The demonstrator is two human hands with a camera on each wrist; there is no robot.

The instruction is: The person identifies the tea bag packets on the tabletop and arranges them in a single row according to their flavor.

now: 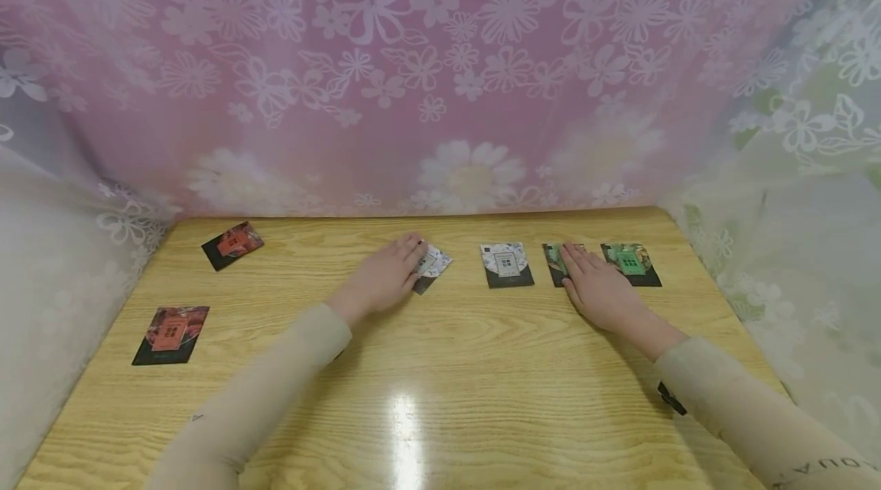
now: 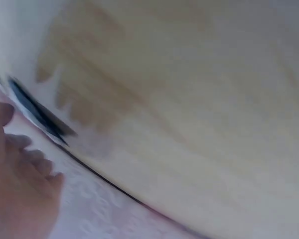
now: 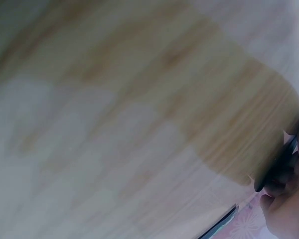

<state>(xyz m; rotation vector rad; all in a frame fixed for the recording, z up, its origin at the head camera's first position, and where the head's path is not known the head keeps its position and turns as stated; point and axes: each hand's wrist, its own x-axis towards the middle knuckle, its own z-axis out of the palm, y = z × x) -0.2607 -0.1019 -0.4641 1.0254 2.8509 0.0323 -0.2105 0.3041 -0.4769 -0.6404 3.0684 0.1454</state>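
Observation:
Toward the back of the wooden table, my left hand (image 1: 385,276) lies over a tilted white-and-black flat packet (image 1: 435,264), covering its left part. A second white-and-black packet (image 1: 507,264) lies squarely to its right. My right hand (image 1: 600,287) rests with extended fingers on a green-and-black packet (image 1: 553,264), hiding much of it. Just beyond that hand is another green-and-black packet (image 1: 632,264). In the left wrist view the left hand (image 2: 25,179) is beside the packet's dark edge (image 2: 37,112). The right wrist view shows the right hand (image 3: 289,199) at a dark packet edge (image 3: 274,169).
Two red-and-black packets lie at the left of the table (image 1: 440,383): a turned one (image 1: 232,245) near the back and another (image 1: 170,335) closer to the front. Pink floral cloth (image 1: 440,77) hangs behind the back edge, with pale floral cloth (image 1: 812,245) at the sides.

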